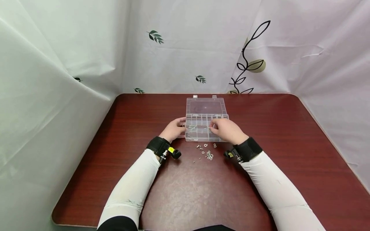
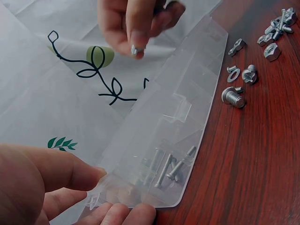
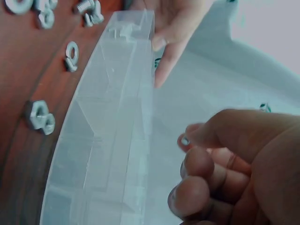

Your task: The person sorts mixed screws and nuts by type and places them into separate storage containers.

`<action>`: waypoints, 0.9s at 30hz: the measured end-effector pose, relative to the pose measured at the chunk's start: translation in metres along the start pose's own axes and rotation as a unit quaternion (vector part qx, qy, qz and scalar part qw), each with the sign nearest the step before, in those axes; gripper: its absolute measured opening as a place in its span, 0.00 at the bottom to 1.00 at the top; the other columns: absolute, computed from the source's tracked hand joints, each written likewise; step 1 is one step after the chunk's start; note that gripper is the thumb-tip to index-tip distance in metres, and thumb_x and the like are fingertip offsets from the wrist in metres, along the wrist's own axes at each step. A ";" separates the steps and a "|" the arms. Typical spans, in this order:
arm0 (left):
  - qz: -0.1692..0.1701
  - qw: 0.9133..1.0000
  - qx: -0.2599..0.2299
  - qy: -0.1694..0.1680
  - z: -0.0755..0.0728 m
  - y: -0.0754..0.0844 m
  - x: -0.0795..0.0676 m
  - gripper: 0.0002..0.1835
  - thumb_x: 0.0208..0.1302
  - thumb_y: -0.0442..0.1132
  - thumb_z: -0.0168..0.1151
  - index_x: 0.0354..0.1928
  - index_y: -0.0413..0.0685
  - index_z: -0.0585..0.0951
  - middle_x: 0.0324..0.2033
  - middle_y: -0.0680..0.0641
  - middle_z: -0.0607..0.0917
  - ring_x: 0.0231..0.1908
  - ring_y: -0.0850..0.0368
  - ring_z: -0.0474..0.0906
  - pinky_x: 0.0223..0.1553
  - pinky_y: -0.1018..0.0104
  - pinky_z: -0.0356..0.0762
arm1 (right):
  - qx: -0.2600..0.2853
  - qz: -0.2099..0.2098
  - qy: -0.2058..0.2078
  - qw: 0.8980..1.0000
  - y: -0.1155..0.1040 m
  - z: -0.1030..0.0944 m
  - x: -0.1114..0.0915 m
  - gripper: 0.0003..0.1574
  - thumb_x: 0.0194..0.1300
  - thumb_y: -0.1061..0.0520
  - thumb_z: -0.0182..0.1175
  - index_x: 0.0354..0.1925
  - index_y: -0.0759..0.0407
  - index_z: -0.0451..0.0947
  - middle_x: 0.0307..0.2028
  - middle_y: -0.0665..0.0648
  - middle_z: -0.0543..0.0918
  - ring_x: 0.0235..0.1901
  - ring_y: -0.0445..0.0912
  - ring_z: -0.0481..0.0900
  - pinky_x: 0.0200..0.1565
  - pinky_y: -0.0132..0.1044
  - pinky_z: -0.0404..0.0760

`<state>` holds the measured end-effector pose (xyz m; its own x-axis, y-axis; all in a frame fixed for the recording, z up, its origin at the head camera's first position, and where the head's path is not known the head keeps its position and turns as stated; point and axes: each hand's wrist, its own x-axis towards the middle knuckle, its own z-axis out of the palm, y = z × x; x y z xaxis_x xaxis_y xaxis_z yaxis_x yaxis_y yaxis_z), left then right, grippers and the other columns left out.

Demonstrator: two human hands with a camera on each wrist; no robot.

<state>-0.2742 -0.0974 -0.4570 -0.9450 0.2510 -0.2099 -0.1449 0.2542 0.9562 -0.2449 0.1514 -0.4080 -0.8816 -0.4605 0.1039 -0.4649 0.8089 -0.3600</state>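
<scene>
A clear plastic compartment box (image 1: 202, 139) lies on the table with its lid (image 1: 206, 106) raised at the back. My left hand (image 1: 172, 130) holds the box's left end, thumb (image 2: 89, 176) at the upper rim and fingers low along the side. Over the box's right half is my right hand (image 1: 228, 130), pinching a small metal nut (image 3: 186, 140) between thumb and forefinger. Several long screws (image 2: 168, 171) lie in a compartment near the left end.
In front of the box, loose nuts, washers and short screws (image 1: 209, 155) are scattered on the dark red table (image 1: 144, 109). White patterned cloth (image 1: 173, 48) hangs behind and at both sides. Each wrist wears a black strap with a small camera (image 1: 175, 154).
</scene>
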 end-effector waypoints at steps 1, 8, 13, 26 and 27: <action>-0.001 1.000 -0.001 0.000 0.000 0.000 0.000 0.33 0.68 0.29 0.57 0.74 0.50 0.65 0.62 0.41 0.75 0.51 0.49 0.80 0.43 0.57 0.84 | 0.006 0.010 0.001 1.000 0.001 0.001 0.003 0.07 0.70 0.57 0.57 0.35 0.58 0.78 0.22 0.50 0.74 0.24 0.43 0.70 0.31 0.39 0.70; -0.004 1.000 -0.004 0.001 0.000 0.001 -0.003 0.33 0.68 0.28 0.57 0.74 0.49 0.65 0.62 0.41 0.75 0.51 0.49 0.80 0.45 0.56 0.83 | 0.053 0.065 -0.010 0.996 0.002 0.006 0.025 0.09 0.70 0.55 0.56 0.37 0.59 0.80 0.27 0.53 0.79 0.25 0.46 0.71 0.32 0.40 0.71; -0.002 1.000 -0.005 0.001 0.002 0.003 -0.004 0.32 0.68 0.28 0.56 0.74 0.49 0.65 0.62 0.40 0.75 0.52 0.48 0.79 0.45 0.55 0.83 | 0.075 0.080 -0.026 0.994 -0.002 0.010 0.038 0.10 0.69 0.56 0.56 0.35 0.59 0.80 0.28 0.54 0.79 0.24 0.46 0.70 0.30 0.38 0.68; 0.000 1.000 -0.004 0.006 0.002 0.002 -0.002 0.32 0.67 0.28 0.57 0.73 0.49 0.65 0.61 0.40 0.76 0.51 0.48 0.80 0.44 0.56 0.84 | 0.048 0.101 -0.026 0.993 -0.001 0.021 0.045 0.09 0.68 0.55 0.58 0.36 0.57 0.81 0.32 0.55 0.82 0.26 0.48 0.73 0.33 0.40 0.72; -0.001 1.000 -0.004 0.006 0.002 0.001 -0.002 0.32 0.67 0.28 0.56 0.73 0.49 0.65 0.61 0.40 0.76 0.51 0.48 0.80 0.44 0.56 0.84 | 0.048 0.104 -0.026 0.993 -0.002 0.021 0.045 0.08 0.68 0.55 0.58 0.35 0.57 0.82 0.32 0.55 0.82 0.26 0.48 0.73 0.33 0.40 0.72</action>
<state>-0.2723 -0.0958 -0.4561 -0.9483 0.2387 -0.2093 -0.1489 0.2479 0.9573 -0.2818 0.1216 -0.4221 -0.9510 -0.3078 -0.0294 -0.2612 0.8506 -0.4563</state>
